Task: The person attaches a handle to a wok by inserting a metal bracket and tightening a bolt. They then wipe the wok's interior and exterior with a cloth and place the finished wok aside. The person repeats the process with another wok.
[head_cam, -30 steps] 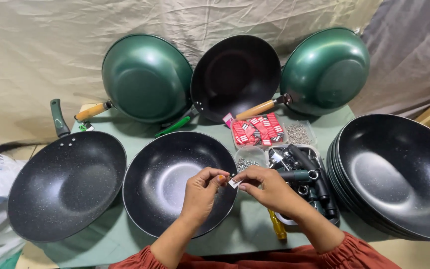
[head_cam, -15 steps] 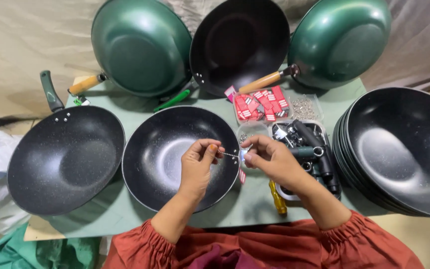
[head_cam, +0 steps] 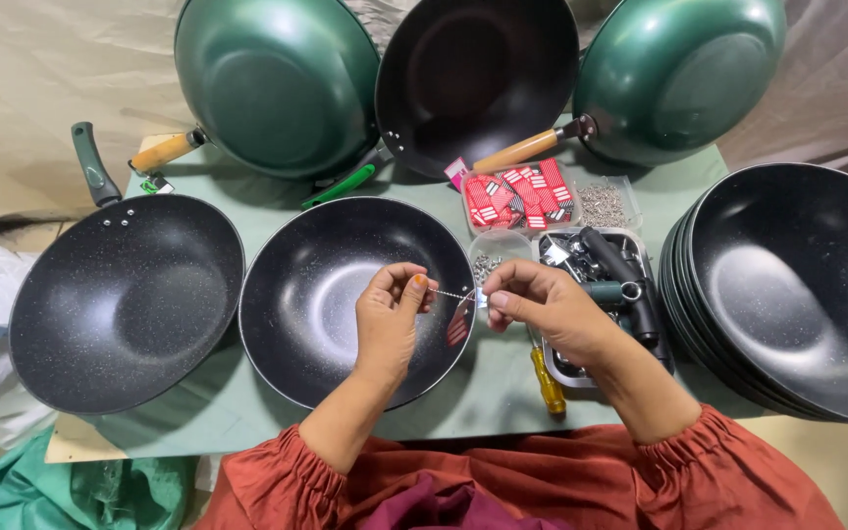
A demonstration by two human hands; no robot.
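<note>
Silvery thin ball chain (head_cam: 455,294), pinched taut between left hand (head_cam: 392,319) and right hand (head_cam: 542,306) fingers, wants steady tension while the small red-and-white striped tag (head_cam: 458,327) hangs over the black speckled pan (head_cam: 345,294).

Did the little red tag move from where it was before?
Yes. The red tag now dangles from a thin chain stretched between the left hand and right hand, lower over the handleless black pan; before, it sat pinched between the fingertips.
</note>
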